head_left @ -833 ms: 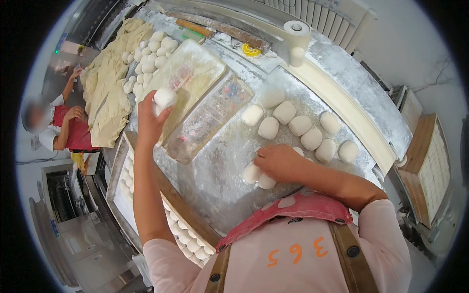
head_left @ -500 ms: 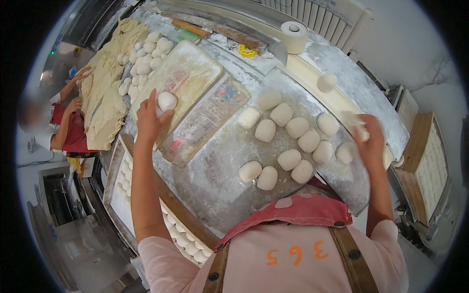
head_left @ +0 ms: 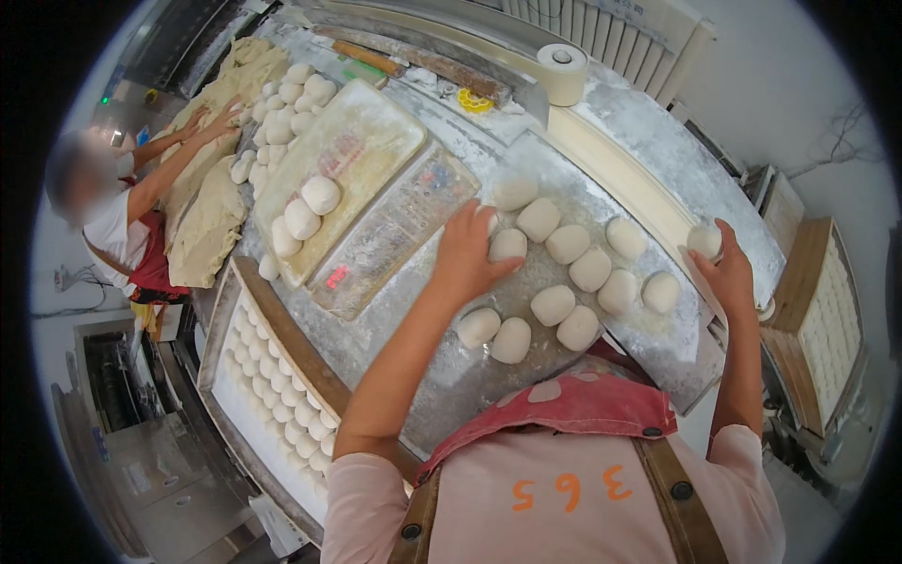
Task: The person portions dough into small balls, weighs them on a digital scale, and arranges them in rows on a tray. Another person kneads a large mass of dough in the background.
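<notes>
My left hand (head_left: 470, 254) reaches over the left edge of a group of round white dough balls (head_left: 567, 244). Its fingers and thumb curve round a dough ball (head_left: 490, 220) mostly hidden under them, and the thumb lies along a neighbouring dough ball (head_left: 508, 246). At the pale conveyor belt (head_left: 620, 160), my right hand (head_left: 728, 271) has thumb and fingers closed round another dough ball (head_left: 704, 242). Three dough balls (head_left: 302, 219) rest in a row on a floured, yellowish plastic lid (head_left: 376, 122) to the left.
A second clear lid (head_left: 395, 235) lies beside the first. Farther left are piled dough balls (head_left: 282, 117) and a dough slab (head_left: 207, 207), where a co-worker (head_left: 132, 207) reaches in. Trays of dough pieces stand at left (head_left: 282, 348) and right (head_left: 817, 320). A rolling pin (head_left: 366, 56) lies behind.
My left hand has moved right, from the lid to the dough balls, leaving a ball behind. A dough ball has travelled down the belt to my right hand. The co-worker's arms now reach farther over the dough.
</notes>
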A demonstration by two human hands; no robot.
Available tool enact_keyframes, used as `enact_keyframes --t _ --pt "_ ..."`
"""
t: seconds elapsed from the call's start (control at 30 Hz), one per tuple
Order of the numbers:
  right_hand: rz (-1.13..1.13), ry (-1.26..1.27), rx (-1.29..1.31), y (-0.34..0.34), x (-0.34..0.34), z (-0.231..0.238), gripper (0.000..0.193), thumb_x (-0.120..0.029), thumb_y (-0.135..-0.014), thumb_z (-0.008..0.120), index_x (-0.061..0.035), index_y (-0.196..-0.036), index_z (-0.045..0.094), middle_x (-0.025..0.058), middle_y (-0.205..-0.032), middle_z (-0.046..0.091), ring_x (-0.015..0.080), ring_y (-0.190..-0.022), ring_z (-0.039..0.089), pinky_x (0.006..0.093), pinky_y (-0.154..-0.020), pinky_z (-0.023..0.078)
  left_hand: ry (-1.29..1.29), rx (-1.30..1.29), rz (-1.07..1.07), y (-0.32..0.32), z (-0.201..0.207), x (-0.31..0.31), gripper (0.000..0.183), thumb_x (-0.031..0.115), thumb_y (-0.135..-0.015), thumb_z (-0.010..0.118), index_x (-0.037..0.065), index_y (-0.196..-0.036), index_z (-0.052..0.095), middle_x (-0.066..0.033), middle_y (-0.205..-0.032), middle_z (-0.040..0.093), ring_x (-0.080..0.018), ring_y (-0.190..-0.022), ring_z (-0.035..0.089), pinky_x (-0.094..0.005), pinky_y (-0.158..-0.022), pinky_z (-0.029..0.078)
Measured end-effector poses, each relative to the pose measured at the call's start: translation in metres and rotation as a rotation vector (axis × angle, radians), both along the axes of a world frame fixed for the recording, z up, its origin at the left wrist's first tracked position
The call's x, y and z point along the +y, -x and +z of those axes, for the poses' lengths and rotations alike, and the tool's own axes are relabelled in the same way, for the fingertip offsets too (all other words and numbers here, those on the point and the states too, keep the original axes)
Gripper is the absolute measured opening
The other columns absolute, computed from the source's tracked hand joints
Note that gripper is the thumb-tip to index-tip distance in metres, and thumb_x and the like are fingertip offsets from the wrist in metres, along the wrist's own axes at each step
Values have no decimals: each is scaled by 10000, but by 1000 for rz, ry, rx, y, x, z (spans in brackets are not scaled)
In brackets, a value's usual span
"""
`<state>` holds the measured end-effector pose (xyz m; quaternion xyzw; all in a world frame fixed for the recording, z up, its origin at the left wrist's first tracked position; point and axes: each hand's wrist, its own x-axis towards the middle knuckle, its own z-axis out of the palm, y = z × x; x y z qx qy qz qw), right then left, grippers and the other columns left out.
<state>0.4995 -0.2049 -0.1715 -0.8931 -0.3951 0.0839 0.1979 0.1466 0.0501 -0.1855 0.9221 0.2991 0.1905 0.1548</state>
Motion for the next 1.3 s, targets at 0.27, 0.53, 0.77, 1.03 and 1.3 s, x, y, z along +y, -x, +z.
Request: enact_keyframes --t 0.27,0.53,0.77,1.03,1.3 --pt "-39 133 -164 -9 -10 3 422 -380 -847 732 -42 -1089 657 185 -1054 697 375 -949 669 437 -802 526 87 254 147 -29 16 -23 807 347 -686 844 45 -1341 482 -193 -1360 463 -390 -1211 466 -488 -995 441" --pt "91 45 -140 -10 10 -8 426 -366 -834 735 -60 -1117 649 174 -1032 700 371 -933 672 429 -804 526 89 299 102 -18 13 -14 574 278 -668 828 135 -1187 629 -175 -1362 474 -396 -1204 476 -466 -992 450" --pt "149 94 6 13 55 27 843 -276 -809 704 -204 -1547 302 201 -1110 685 374 -984 680 430 -839 540 300 252 56 74 22 3 483 218 -757 792 126 -1199 621 -156 -1382 466 -367 -1235 481 -448 -1004 443" --pt "239 62 -105 4 76 2 725 -295 -839 681 -238 -1497 381 188 -1131 678 379 -946 679 453 -812 540 696 -230 350 155 45 24 480 48 -910 646 75 -1373 522 -123 -1350 526 -252 -1275 491 -355 -1052 423" --pt "334 -115 -47 33 106 39 451 -308 -876 661 -177 -1286 526 156 -1040 702 366 -948 677 453 -793 534 225 265 -160 124 66 -11 732 -37 -698 759 137 -1370 527 -118 -1426 489 -325 -1383 419 -508 -1158 313"
